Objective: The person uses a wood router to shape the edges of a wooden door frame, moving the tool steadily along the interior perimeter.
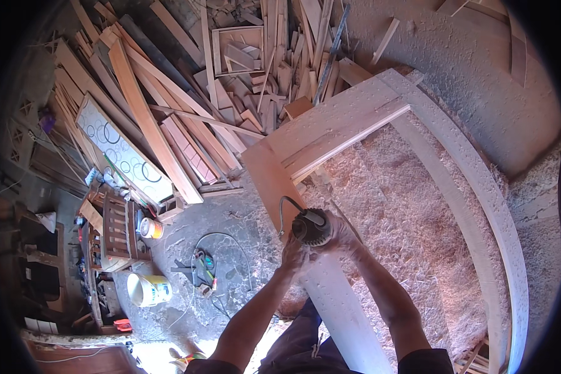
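Note:
A dark, round-topped router [310,228] stands on a board of a large wooden frame [336,299], seen from above. My left hand [293,254] is closed around its left side. On its right side my right hand [343,235] is closed too. The grips under my fingers are hidden. A grey cord [283,206] loops from the top of the router to the left. The board under the tool runs from my body to the frame's far corner and looks reddish beyond the router. Pale shavings dot the frame's far and right boards.
Wood shavings [411,218] cover the floor inside the frame. Offcuts and long planks [149,118] are piled at the far left. On the left floor are a white bucket [144,290], a smaller tub [151,228], hand tools [204,268] and a looping cable [246,252].

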Demonstrator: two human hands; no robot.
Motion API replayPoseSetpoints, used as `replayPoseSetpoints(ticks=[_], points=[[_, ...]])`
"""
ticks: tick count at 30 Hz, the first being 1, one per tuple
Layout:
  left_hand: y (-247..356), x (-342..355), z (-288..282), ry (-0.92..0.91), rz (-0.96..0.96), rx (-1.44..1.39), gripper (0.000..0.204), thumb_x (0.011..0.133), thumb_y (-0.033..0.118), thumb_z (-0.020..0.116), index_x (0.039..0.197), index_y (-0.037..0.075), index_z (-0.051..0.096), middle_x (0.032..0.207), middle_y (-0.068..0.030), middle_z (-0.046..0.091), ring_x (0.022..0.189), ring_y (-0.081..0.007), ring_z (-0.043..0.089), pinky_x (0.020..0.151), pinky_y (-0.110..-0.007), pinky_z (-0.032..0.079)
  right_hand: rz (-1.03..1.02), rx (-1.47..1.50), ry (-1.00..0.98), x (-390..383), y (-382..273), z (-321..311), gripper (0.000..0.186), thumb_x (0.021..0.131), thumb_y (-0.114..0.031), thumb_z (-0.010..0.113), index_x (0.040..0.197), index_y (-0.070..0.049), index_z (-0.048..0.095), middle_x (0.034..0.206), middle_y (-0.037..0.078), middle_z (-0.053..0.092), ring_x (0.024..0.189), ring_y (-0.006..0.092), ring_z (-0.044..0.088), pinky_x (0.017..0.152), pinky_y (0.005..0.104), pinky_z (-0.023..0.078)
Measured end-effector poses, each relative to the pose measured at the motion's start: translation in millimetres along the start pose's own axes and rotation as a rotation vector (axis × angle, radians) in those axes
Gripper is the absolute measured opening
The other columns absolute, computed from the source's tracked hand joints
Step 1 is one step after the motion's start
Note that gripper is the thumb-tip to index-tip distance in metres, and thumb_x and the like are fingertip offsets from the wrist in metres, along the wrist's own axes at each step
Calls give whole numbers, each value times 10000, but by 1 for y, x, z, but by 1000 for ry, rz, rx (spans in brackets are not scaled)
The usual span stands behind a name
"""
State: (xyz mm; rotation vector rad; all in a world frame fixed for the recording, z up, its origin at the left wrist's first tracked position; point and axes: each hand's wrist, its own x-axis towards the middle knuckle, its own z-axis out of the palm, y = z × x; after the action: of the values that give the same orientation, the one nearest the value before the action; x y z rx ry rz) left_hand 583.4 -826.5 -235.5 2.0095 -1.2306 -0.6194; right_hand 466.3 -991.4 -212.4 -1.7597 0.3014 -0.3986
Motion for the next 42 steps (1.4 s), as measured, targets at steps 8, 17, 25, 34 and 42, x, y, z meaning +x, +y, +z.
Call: replayPoseSetpoints(ticks=[8, 17, 25, 34, 42], points=[[-30, 23, 11, 78, -170, -548, 657, 775, 213, 887, 1355, 73, 612, 1296, -138, 674, 1211, -329, 645, 1055, -444, 516, -69, -73, 61, 23, 13, 1, 922, 611, -289, 997, 1389, -103, 537, 1230, 138, 703, 1144, 343, 716, 994, 423, 576], [-40, 47, 6, 147, -367, -1136, 720, 754, 219, 902, 1385, 79, 584, 1334, -124, 652, 1219, -316, 639, 1064, -435, 513, -38, 92, 17, 48, 10, 2, 1007, 613, -150, 970, 1503, -62, 509, 1377, 101, 665, 1275, 214, 639, 1139, 343, 470], [-36, 66, -37, -119, 12, 271, 908, 767, 306, 916, 1541, 148, 468, 1573, -73, 467, 1506, -284, 373, 1298, -410, 277, -52, 10, 61, 75, 1, 4, 964, 617, -260, 989, 1437, -88, 513, 1307, 127, 670, 1201, 282, 687, 1049, 383, 553], [-28, 91, -56, 12, 166, 379, 849, 747, 296, 906, 1481, 85, 533, 1416, -132, 616, 1391, -330, 520, 1208, -471, 381, -59, -7, 86, 106, 3, 2, 956, 575, -261, 968, 1408, -86, 533, 1274, 136, 689, 1177, 308, 696, 1039, 409, 565], [-27, 113, -81, -1, 130, 405, 756, 761, 227, 925, 1411, 45, 584, 1371, -169, 646, 1294, -352, 606, 1133, -470, 471, 23, 106, 19, 141, 13, 4, 1062, 602, -139, 972, 1529, -43, 464, 1374, 93, 673, 1252, 184, 647, 1098, 337, 511]])
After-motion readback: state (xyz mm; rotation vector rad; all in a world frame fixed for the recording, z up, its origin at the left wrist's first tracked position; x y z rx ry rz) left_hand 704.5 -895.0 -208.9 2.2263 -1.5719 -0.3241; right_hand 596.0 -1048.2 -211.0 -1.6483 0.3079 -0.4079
